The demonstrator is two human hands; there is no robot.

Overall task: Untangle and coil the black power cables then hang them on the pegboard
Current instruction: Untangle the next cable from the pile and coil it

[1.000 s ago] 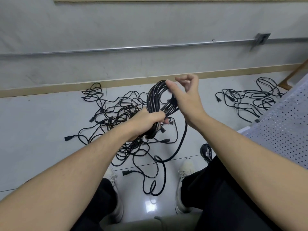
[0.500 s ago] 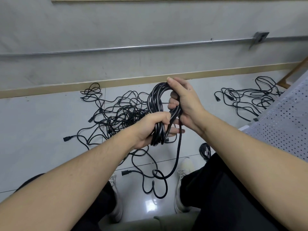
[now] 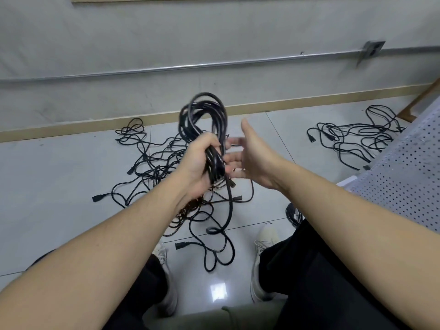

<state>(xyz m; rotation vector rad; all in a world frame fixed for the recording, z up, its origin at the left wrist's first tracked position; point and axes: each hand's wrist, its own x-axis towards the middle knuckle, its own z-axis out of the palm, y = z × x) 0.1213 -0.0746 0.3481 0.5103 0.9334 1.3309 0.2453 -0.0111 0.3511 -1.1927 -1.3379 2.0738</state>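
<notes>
My left hand (image 3: 200, 163) grips a black coiled cable (image 3: 202, 115) around its lower part, with the loops standing up above the fist. A loose tail (image 3: 229, 210) of that cable hangs from the fist down to the floor. My right hand (image 3: 252, 153) is just right of the coil, fingers spread and straight, holding nothing. A tangled heap of black cables (image 3: 152, 163) lies on the floor behind my hands. A white pegboard (image 3: 409, 167) leans at the right edge.
A second heap of black cables (image 3: 352, 136) lies on the floor at the right, near the pegboard. A small coil (image 3: 294, 214) sits by my right knee. My feet in white shoes (image 3: 264, 239) stand on the glossy tiled floor. A grey wall with a metal conduit (image 3: 214, 65) runs behind.
My right hand has let go of the coil and moved off to its right with fingers spread. My left hand has lifted the coil a little higher.
</notes>
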